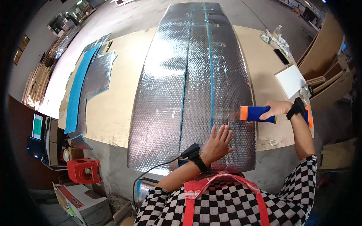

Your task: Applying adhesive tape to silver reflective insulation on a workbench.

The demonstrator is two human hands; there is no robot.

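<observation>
A long silver bubble-foil panel (pixel 162 109) with blue seam lines lies lengthwise in front of me, reaching past the near and far table edges. My left hand (pixel 217 144) rests flat on its near part, fingers stretched out and holding nothing. At the panel's right edge, my right hand (pixel 278 109) grips a blue and orange tape dispenser (pixel 256 114), the orange end pointing left over the foil. A faint glossy band crosses the foil left of the dispenser; I cannot tell whether it is tape. Part of the dispenser is hidden behind my fingers and wrist.
Foil offcuts (pixel 98 75) with blue backing lie on the plywood table (pixel 122 56) at left, near a yellow cutter (pixel 109 46). At right are a white sheet (pixel 290 81), a black box-like item (pixel 281 57) and a bottle. A red stool (pixel 83 170) stands lower left.
</observation>
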